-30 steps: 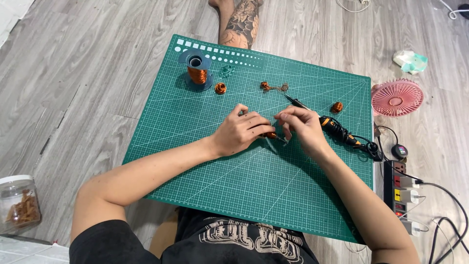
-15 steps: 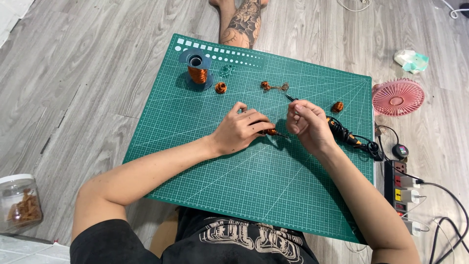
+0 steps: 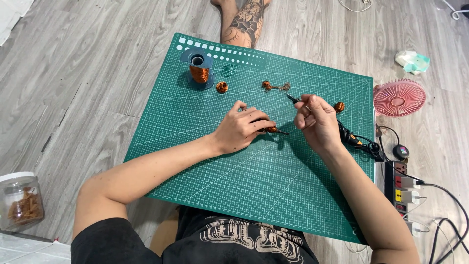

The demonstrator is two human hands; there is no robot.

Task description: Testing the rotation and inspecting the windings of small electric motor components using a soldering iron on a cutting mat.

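Grey wood-plank floor w/ green cutting mat (image 3: 234,186): left hand (image 3: 242,129) pinching small copper-wire coil (image 3: 271,130) at mat centre, right hand (image 3: 316,120) gripping soldering iron (image 3: 295,99), tip raised; step judged coil-lead soldering, next needs tip lowered onto lead.

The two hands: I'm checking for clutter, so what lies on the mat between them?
In the head view, only bare green cutting mat shows between the left hand and the right hand, apart from the small copper-wound piece's tip poking out of the left hand.

A clear jar (image 3: 19,200) with white lid stands on the floor, lower left
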